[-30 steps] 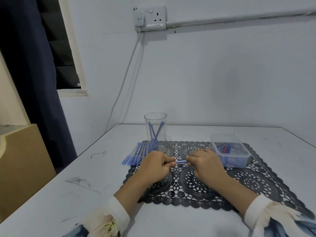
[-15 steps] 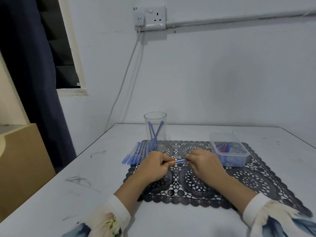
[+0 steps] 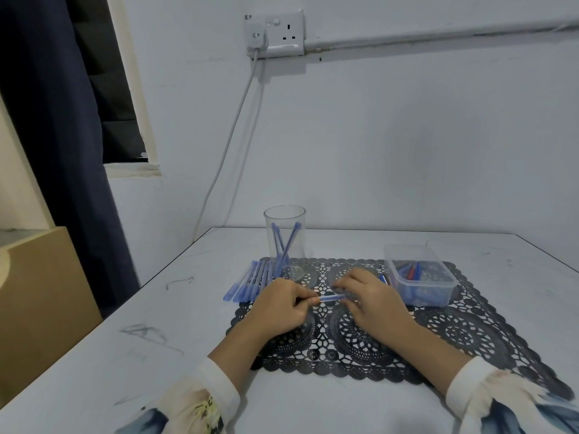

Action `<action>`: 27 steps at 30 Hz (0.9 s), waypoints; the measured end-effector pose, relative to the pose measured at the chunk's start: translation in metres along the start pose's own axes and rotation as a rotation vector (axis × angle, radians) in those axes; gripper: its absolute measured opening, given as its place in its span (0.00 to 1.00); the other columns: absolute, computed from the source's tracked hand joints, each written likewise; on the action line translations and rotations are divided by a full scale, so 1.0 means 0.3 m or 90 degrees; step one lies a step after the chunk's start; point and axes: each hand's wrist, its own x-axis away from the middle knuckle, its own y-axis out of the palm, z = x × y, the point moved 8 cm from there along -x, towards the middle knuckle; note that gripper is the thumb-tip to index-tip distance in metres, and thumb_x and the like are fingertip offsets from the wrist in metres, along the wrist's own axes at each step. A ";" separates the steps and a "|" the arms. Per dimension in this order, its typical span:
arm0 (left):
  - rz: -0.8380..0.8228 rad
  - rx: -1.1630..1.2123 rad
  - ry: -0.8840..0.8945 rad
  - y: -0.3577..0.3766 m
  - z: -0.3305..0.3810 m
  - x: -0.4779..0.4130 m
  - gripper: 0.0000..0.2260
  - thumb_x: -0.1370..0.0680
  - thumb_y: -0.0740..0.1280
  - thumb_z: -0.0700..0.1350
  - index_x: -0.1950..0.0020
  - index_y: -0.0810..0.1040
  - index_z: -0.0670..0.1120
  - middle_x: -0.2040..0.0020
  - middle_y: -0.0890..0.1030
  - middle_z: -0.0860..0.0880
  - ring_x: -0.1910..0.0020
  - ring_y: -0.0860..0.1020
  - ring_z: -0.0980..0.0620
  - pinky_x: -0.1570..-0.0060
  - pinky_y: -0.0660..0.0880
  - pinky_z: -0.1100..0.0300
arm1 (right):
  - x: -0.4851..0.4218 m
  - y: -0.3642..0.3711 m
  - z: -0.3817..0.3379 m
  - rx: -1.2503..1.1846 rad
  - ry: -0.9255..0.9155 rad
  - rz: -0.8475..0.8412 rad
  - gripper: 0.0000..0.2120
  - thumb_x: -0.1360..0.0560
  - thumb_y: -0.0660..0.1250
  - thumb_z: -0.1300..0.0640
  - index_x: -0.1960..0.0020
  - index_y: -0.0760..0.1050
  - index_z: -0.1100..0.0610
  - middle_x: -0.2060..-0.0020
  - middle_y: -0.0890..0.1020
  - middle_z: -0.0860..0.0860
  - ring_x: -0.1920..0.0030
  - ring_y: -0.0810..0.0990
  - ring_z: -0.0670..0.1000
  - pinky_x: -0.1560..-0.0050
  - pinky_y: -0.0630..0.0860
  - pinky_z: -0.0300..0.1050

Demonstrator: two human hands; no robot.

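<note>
At my far left a dark blue curtain (image 3: 62, 120) hangs beside a window. Under it stands a light brown wooden cabinet (image 3: 40, 292), close to the left edge of the white table (image 3: 125, 355) where I work. A broad strip of table top with some grey scratch marks shows between this edge and the mat. On the white wall behind, a white double socket (image 3: 275, 32) carries a plug, and a white cable (image 3: 232, 136) goes down from it to the far table edge.

A black plastic lace placemat (image 3: 454, 333) lies in the middle of the table. At its far left corner a row of blue pens (image 3: 247, 281) lies side by side, partly over the mat's edge. Just beside them a tall clear plastic cup (image 3: 284, 242) stands upright with a few blue pens leaning inside.

My left hand (image 3: 279, 308) is over the mat, near this row. Its fingers are curled and they pinch the left end of a thin blue pen (image 3: 332, 298). This pen lies almost level between my two hands, low over the mat. My right hand (image 3: 372, 299) grips the other end with bent fingers.

Near this hand, a clear rectangular plastic box (image 3: 419, 277) sits on the far right part of the mat, with blue and red pieces inside. More white table top shows from the mat to the right edge and to the far edge.
</note>
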 end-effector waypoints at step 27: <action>0.046 -0.029 0.028 -0.025 0.015 0.000 0.09 0.23 0.65 0.49 0.46 0.82 0.53 0.64 0.83 0.52 0.67 0.77 0.53 0.58 0.78 0.53 | -0.001 0.011 -0.019 0.003 -0.027 -0.020 0.18 0.27 0.57 0.51 0.49 0.82 0.55 0.61 0.82 0.47 0.62 0.80 0.48 0.60 0.79 0.44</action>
